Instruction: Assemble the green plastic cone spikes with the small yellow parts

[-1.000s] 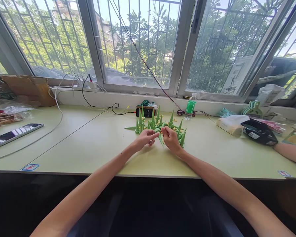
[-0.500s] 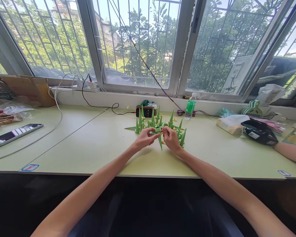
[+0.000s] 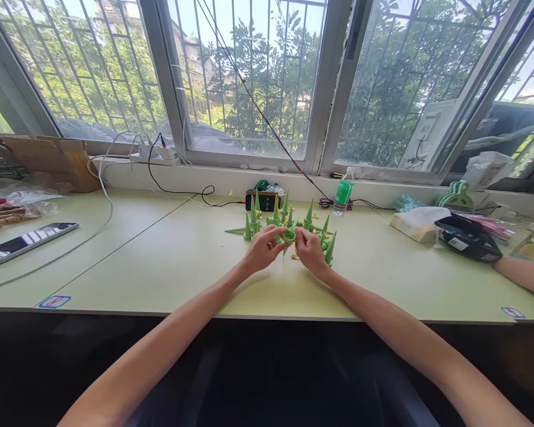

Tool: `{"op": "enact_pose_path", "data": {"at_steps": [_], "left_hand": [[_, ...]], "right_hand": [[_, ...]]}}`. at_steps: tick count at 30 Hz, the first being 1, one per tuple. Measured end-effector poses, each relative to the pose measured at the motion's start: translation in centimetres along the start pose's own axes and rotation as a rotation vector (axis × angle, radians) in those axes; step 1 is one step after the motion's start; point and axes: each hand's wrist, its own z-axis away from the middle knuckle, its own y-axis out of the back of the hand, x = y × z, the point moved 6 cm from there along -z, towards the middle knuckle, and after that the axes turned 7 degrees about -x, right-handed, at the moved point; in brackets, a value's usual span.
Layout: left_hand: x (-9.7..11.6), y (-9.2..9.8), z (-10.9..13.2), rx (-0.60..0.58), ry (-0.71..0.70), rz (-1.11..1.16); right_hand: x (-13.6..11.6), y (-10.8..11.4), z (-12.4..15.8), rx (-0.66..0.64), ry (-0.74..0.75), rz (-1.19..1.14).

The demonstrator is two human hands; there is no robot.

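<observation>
My left hand (image 3: pixel 263 248) is closed on a green plant watering spike (image 3: pixel 289 236), thumb and fingers around its wide end. The round open mouth of the spike faces me, and its point slants down and away below the fingers. Against the spike's right side, my right hand (image 3: pixel 310 250) pinches something small that its fingers hide. Just behind both hands, several more green watering spikes (image 3: pixel 308 216) stand upright on the table, some with small yellow valves. One spike (image 3: pixel 235 230) lies on its side at the left. A small yellow piece (image 3: pixel 295 257) rests below my hands.
Behind the spikes stands a black timer display (image 3: pixel 262 201). A green-labelled bottle (image 3: pixel 343 193) is at the back. A phone (image 3: pixel 29 242) and a cable lie left. To the right are a tissue box (image 3: pixel 416 224), a black pouch (image 3: pixel 467 237) and another person's arm (image 3: pixel 527 276).
The spike in my left hand has turned, so its open mouth now faces me instead of its side. My right hand stays pinched beside it, shifted slightly.
</observation>
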Motion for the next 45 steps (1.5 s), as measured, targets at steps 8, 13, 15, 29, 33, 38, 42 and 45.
{"op": "enact_pose_path", "data": {"at_steps": [8, 13, 15, 29, 33, 38, 42, 45], "left_hand": [[-0.3, -0.1, -0.2, -0.018, 0.057, -0.027], [-0.6, -0.1, -0.2, -0.023, 0.214, 0.052], [-0.8, 0.0, -0.1, -0.024, 0.284, 0.123], [-2.5, -2.4, 1.1, -0.322, 0.757, 0.722], [-2.5, -2.4, 1.1, -0.312, 0.751, 0.819], [-2.5, -2.5, 1.1, -0.327, 0.719, 0.881], [-2.3, -2.5, 1.0, -0.317, 0.688, 0.914], [-2.1, -2.3, 0.9, -0.314, 0.654, 0.895]], "right_hand": [[-0.6, 0.1, 0.2, 0.005, -0.012, -0.016], [-0.5, 0.2, 0.3, 0.015, -0.026, -0.016], [-0.4, 0.3, 0.3, 0.036, -0.025, -0.009], [-1.2, -0.1, 0.5, -0.053, 0.011, -0.089], [-1.2, -0.4, 0.5, -0.088, 0.006, -0.116], [-1.1, -0.5, 0.4, -0.1, 0.0, -0.128], [-1.0, -0.4, 0.4, -0.101, -0.006, -0.115], [-0.9, -0.4, 0.4, -0.105, -0.012, -0.101]]}}
